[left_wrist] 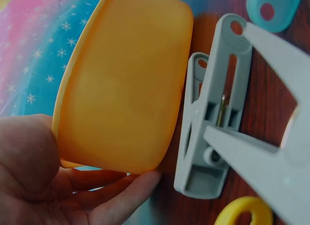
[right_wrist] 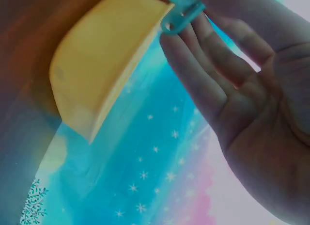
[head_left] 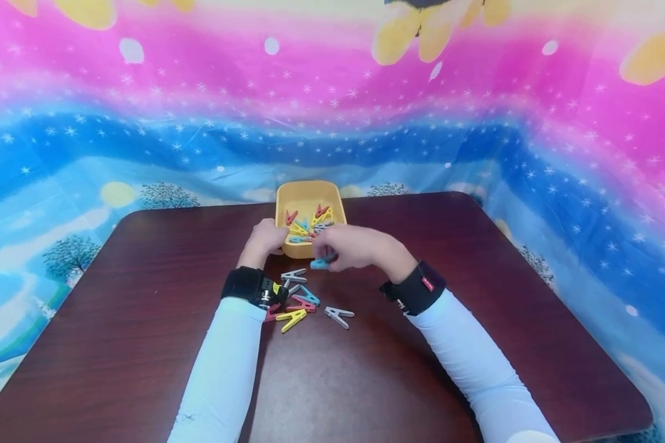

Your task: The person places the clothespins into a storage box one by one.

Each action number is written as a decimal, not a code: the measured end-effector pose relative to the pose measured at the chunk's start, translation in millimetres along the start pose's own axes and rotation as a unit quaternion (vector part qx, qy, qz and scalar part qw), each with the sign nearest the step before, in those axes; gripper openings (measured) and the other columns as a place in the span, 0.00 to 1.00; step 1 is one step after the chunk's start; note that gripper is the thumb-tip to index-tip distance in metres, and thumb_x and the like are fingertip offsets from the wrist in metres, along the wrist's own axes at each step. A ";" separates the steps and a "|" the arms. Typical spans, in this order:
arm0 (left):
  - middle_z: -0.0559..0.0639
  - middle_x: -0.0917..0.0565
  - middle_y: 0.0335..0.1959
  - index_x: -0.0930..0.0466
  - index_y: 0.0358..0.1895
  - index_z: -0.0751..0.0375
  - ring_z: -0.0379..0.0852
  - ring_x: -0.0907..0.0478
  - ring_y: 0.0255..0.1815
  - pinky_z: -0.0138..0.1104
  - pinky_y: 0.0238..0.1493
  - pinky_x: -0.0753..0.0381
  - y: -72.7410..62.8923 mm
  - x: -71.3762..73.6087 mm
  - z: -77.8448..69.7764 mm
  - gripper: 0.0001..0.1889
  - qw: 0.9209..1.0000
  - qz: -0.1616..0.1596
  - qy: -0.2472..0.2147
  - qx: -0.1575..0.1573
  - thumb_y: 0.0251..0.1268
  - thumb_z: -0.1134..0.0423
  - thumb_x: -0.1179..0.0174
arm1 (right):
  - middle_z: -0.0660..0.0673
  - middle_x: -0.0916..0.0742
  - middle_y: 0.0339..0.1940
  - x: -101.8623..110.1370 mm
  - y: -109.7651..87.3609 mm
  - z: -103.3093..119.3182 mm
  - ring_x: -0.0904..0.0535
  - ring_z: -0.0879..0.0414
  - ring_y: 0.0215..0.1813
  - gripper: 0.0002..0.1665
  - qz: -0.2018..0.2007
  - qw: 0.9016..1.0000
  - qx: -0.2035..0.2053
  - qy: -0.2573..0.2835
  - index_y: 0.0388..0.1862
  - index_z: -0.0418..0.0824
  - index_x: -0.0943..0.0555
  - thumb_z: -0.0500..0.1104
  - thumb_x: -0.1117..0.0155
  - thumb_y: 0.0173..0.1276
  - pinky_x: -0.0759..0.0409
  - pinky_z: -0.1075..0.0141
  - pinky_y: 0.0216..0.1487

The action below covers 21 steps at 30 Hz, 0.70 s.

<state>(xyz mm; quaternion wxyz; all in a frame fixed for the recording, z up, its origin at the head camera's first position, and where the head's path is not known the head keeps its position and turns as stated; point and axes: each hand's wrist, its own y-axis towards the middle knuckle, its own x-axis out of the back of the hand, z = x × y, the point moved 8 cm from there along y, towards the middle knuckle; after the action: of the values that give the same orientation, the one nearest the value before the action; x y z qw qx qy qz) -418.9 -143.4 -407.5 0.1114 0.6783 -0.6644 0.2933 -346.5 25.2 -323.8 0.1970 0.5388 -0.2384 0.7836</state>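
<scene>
At the near left corner of a yellow plastic box [head_left: 310, 192], my left hand [head_left: 267, 237] grips the wall, with fingers bent beneath it in the left wrist view. My right hand [head_left: 360, 247] pinches a light blue clothespin [head_left: 319, 264] just in front of the box's near side. That clothespin [right_wrist: 180, 15] sits at the fingertips in the right wrist view. Inside the box lie several clothespins in red, yellow, blue and grey. Before it on the table, a grey clothespin [head_left: 294, 275] lies close to my left wrist.
More loose clothespins lie nearer me: a blue one [head_left: 308, 296], a yellow one [head_left: 291, 320], a grey one [head_left: 340, 316] and red ones. The dark wooden table [head_left: 421, 264] has rounded corners. A patterned cloth [head_left: 332, 123] hangs behind and beside it.
</scene>
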 end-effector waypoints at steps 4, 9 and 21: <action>0.66 0.16 0.63 0.28 0.72 0.69 0.57 0.13 0.57 0.48 0.61 0.07 1.3 -0.7 -0.7 0.24 1.000 0.001 0.008 -0.004 0.83 0.58 0.51 | 0.47 0.10 0.46 26.0 17.8 -15.4 0.14 0.49 0.52 0.11 -0.031 0.999 0.000 -0.018 0.47 0.44 0.12 0.33 0.27 0.69 0.12 0.58 0.59; 0.65 0.17 0.64 0.28 0.71 0.69 0.57 0.13 0.57 0.47 0.60 0.07 2.0 -0.2 1.4 0.24 1.000 0.004 0.005 0.000 0.83 0.58 0.50 | 0.45 0.10 0.50 51.0 54.8 -43.4 0.16 0.49 0.55 0.11 -0.024 0.996 -0.053 -0.065 0.50 0.43 0.12 0.34 0.27 0.71 0.14 0.56 0.61; 0.64 0.17 0.66 0.29 0.74 0.68 0.57 0.13 0.60 0.45 0.59 0.07 3.0 2.0 1.7 0.25 1.000 -0.001 0.009 0.006 0.84 0.57 0.51 | 0.48 0.34 0.30 58.8 129.8 -77.8 0.38 0.54 0.33 0.15 0.011 0.979 -0.110 -0.171 0.32 0.43 0.27 0.26 0.39 0.74 0.38 0.63 0.37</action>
<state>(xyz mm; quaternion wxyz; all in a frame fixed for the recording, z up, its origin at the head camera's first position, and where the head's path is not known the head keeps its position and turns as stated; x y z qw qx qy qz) -421.5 -146.2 -408.5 0.1131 0.6771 -0.6609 0.3033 -498.4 -31.2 -313.3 0.2025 0.6373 -0.3600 0.6506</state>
